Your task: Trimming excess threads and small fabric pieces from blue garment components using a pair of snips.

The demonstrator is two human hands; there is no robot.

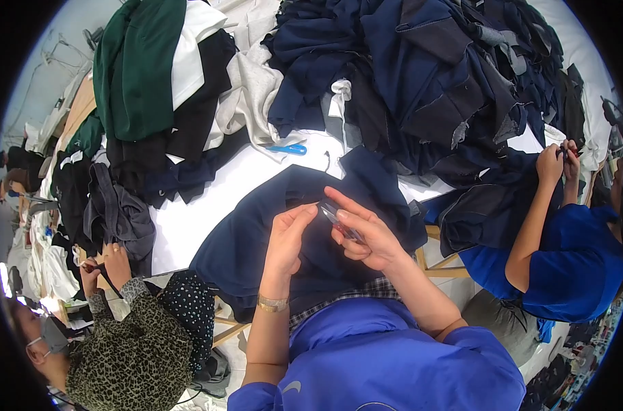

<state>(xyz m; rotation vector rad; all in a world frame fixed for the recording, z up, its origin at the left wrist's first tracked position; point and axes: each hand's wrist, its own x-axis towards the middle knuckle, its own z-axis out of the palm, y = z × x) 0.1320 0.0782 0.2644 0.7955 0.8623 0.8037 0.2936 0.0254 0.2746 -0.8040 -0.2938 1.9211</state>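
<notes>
A navy garment [246, 229] drapes over my lap and the near table edge. Above it, my left hand [285, 240] is closed in a pinch, thumb against fingers; what lies between the fingertips is too small to make out. Held in my right hand [374, 238] is a pair of small thread snips [340, 225] with metal blades and a reddish part. Their tips point toward the left fingertips, close to them. My right index finger reaches out past the blades.
A white table [181, 229] carries a large navy fabric heap [428, 82], a dark green garment [137, 68], a pale grey cloth [246, 89] and a blue-handled tool [287, 148]. Co-workers handle dark cloth at left, in a leopard-print top [130, 349], and right, in a blue shirt [571, 267].
</notes>
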